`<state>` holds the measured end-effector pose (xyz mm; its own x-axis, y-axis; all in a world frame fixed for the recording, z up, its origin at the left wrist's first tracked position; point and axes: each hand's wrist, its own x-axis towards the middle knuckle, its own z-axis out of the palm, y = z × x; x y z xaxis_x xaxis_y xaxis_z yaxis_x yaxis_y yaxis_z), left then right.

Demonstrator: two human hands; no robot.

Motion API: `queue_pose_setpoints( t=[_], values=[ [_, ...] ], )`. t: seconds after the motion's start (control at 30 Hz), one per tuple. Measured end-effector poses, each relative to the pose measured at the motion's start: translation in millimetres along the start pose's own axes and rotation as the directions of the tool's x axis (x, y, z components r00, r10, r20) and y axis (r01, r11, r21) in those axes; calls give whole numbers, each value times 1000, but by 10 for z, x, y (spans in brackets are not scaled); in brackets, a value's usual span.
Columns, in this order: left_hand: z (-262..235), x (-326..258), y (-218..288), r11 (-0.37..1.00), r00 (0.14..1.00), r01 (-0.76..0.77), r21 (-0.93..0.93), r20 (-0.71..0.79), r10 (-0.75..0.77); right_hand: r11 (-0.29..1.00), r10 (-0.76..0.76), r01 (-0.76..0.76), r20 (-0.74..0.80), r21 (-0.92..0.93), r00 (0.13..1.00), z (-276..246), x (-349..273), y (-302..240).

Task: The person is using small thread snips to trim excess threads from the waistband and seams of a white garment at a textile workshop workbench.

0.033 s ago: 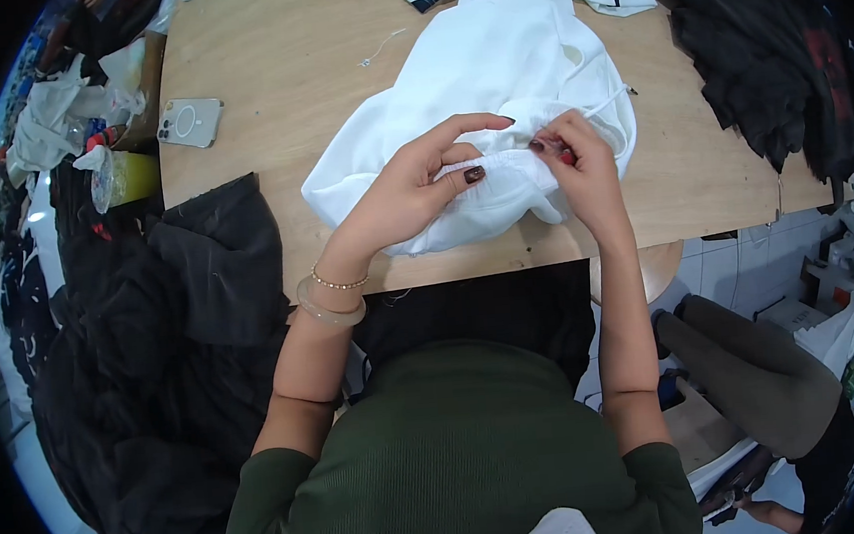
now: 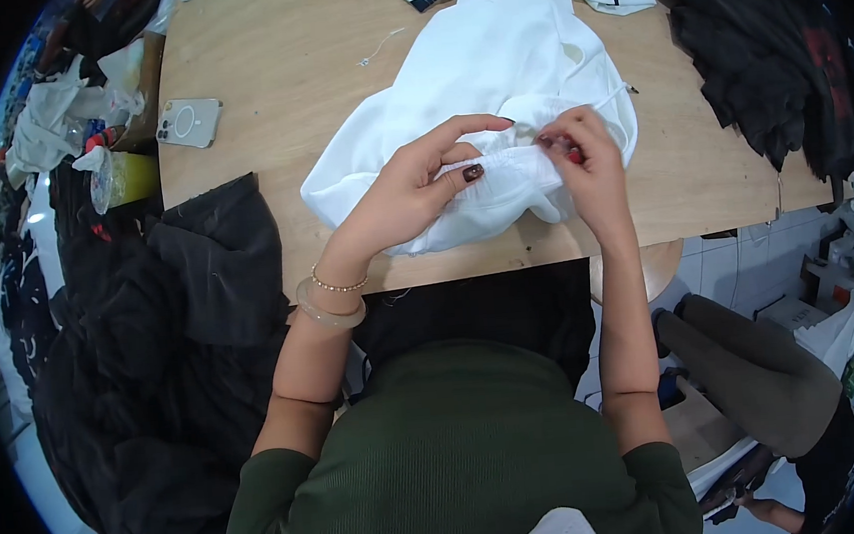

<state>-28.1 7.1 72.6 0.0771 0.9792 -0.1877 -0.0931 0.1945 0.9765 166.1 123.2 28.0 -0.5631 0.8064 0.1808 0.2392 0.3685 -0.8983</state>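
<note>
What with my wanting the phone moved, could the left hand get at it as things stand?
Probably yes: past the white garment, flat tabletop leads to the phone, though the left hand would first need to let go.

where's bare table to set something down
Bare pale wooden tabletop lies between the silver rectangular phone and white fabric garment; a narrower strip separates garment from dark cloth pile. Crowded: around the left hand and right hand.

The garment (image 2: pixel 487 71) at one o'clock is white, the cloth pile (image 2: pixel 127 401) at eight black, the ribbed shirt (image 2: pixel 460 435) at six dark green
</note>
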Motion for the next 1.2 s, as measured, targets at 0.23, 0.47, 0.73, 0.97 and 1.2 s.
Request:
queue_pose_setpoints(
  t=[0.23,0.47,0.73,0.97,1.2],
  values=[
    [86,-32,-36,984,995,-58,167,-72,71,995,94,-86,151,-58,984,-64,-132,-592],
    [122,-10,-148,981,985,-89,172,-128,112,976,130,-136,49,168,990,124,-187,-435],
    [131,50,-146,964,973,-117,237,-168,159,780,211,-394,388,486,897,-158,-204,-538],
    [181,28,-87,732,860,-292,615,-165,482,776,262,-443,409,450,874,-132,-85,-559],
    [340,32,-152,758,837,-201,621,-294,462,859,257,-370,327,353,909,-117,-125,-676]
  ],
)
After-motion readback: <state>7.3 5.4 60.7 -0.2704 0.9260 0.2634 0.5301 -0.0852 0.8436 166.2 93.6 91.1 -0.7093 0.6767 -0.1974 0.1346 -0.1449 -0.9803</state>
